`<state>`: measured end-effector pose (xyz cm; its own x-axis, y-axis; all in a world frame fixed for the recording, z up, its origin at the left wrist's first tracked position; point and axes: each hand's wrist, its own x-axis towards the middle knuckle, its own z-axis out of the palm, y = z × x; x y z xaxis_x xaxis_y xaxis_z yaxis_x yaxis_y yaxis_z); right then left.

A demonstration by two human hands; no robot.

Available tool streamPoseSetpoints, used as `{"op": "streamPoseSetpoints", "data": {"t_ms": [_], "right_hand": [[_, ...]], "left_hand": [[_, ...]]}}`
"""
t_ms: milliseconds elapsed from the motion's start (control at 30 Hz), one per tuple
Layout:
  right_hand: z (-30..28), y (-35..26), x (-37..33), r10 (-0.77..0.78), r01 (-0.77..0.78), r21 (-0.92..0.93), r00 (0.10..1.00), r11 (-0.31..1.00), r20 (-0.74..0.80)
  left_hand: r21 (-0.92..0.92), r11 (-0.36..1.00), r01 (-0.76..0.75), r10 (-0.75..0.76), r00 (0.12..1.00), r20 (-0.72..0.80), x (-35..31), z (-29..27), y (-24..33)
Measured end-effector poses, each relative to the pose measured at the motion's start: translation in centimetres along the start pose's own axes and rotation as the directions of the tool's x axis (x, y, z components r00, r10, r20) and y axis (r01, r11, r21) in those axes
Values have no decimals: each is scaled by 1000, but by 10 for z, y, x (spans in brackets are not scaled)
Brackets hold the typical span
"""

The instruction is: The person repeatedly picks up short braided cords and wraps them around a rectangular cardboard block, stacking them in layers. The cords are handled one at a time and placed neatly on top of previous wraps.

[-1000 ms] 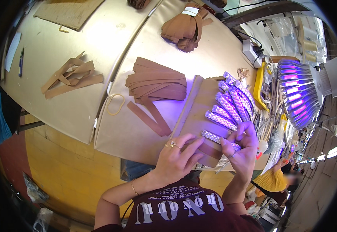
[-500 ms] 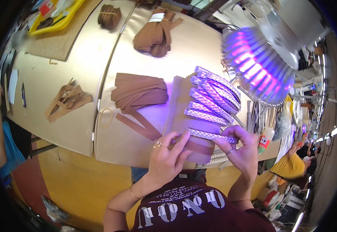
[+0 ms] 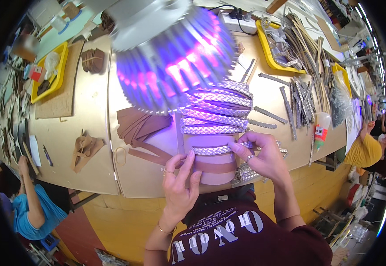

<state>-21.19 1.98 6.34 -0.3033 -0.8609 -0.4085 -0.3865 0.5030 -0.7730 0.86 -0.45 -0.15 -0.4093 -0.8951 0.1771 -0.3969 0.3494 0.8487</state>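
Head view. Active part = short silver braid (image 3: 213, 150), lying crosswise on the mauve board (image 3: 217, 179) in front of the person, roughly level, one end at each hand.

Right hand (image 3: 263, 156): narrow pinch, thumb and index on the braid's right end, near the board's right edge. The tip is partly hidden by the fingers.

Left hand (image 3: 182, 184): not wrapped around anything. Index fingertip is at the braid's left end and looks to be touching it; thumb stands apart, lower down, near the board's left edge. How hard it presses, cannot tell.

So the braid spans the gap between the hands, middle clear of fingers. Below it, closer to the body, a flat brown strip (image 3: 217, 167) crosses the board. Above it, with a bare stretch of board between, is a row of more braids (image 3: 215, 129), side by side. Finned lamp (image 3: 170, 62) glows purple over them and blocks part of the view up there.

Around: fanned pile of brown strips (image 3: 139, 126) left of the board, rubber band (image 3: 120, 155) beyond it, tangled strips (image 3: 86, 151) farther left, then a pen (image 3: 47, 155). Right side: loose dark braids (image 3: 270, 115) near the row, bottle (image 3: 321, 133) well apart from the right hand, yellow tray (image 3: 262, 44) toward the back.
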Motion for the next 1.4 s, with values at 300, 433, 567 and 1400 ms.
{"op": "streamPoseSetpoints", "data": {"t_ms": [300,433,567,1400], "right_hand": [[11,13,0,-57,65,143,996,988,-61],[22,10,0,-258,282,155,953,947,-157],[24,12,-3,-183,201,236,978,951,-95],[32,45,-6,-27,32,503,999,864,-18]], "left_hand": [[274,961,-45,44,999,9,8,-13,20],[278,951,-137,105,986,126,2,-10,43],[201,972,-123,70,966,249,1,5,47],[276,943,-189,132,969,211,0,17,43]]}}
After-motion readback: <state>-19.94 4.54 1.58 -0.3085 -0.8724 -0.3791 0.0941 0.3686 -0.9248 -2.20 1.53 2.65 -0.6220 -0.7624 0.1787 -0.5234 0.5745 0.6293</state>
